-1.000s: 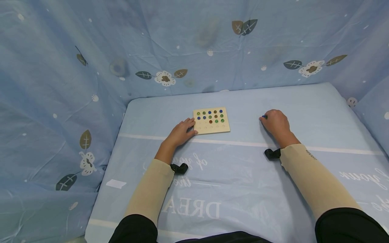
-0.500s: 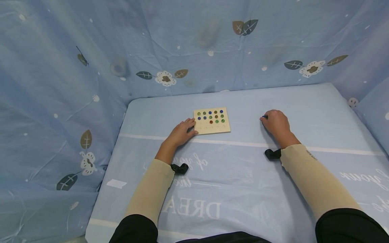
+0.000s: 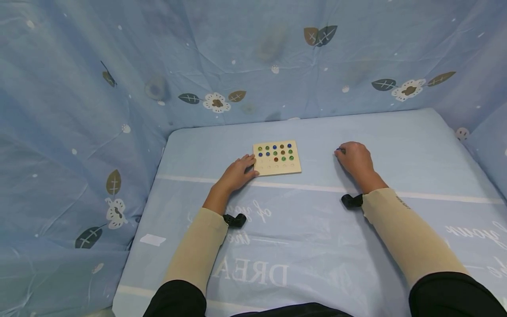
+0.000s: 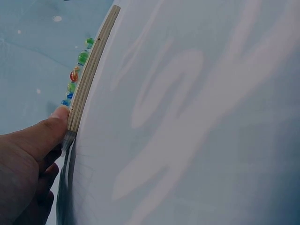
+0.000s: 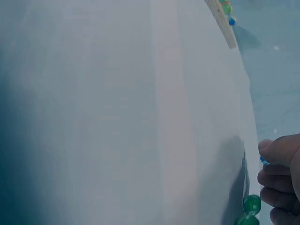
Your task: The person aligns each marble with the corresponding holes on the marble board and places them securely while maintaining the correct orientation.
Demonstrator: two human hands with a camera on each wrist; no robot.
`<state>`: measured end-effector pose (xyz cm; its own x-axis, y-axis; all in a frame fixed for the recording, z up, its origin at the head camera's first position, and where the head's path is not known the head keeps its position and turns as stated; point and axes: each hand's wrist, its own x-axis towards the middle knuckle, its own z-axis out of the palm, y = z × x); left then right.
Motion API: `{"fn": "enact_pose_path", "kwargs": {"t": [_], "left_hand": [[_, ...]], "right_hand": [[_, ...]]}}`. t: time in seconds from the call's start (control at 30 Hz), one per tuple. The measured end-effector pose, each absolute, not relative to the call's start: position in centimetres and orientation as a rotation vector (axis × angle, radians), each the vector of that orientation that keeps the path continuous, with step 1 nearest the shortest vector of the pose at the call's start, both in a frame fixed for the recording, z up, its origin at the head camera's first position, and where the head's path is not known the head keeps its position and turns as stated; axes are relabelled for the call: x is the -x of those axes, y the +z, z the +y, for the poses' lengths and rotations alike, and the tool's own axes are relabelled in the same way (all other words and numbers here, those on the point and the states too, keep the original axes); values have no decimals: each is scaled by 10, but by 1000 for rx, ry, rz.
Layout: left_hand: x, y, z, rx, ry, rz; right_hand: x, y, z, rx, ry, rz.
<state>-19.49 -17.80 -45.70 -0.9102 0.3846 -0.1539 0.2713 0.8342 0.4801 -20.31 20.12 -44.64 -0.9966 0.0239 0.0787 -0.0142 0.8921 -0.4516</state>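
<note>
My right hand (image 3: 355,159) pinches a small blue marble (image 3: 339,149) between thumb and forefinger, over the table right of the board. The right wrist view shows that blue marble (image 5: 265,160) at the thumb tip. Below the fingers there, two green marbles (image 5: 252,205) lie on the cloth; the hand hides them in the head view. A pale wooden board (image 3: 280,171) with rows of round hollows holds several green, blue and reddish-brown marbles. My left hand (image 3: 235,172) rests against its left edge, fingers extended, the thumb (image 4: 56,119) pressed at the corner.
A light blue printed cloth (image 3: 309,220) covers the table. Hanging blue fabric (image 3: 269,53) encloses its back and sides. A white patch (image 3: 152,240) lies at the left. Black wrist cameras (image 3: 236,221) stick out beside both cuffs.
My right hand has shifted slightly left and away from me, with the blue marble in its fingertips. The left hand and the board stay in place.
</note>
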Motion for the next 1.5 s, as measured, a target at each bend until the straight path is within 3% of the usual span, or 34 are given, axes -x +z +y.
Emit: {"fn": "enact_pose_path", "kwargs": {"t": [0.5, 1.5], "left_hand": [[195, -457, -178, -504, 646, 2764], [197, -458, -177, -457, 667, 2765]], "right_hand": [[209, -444, 162, -41, 859, -2916], [211, -443, 60, -409, 1016, -2853]]}}
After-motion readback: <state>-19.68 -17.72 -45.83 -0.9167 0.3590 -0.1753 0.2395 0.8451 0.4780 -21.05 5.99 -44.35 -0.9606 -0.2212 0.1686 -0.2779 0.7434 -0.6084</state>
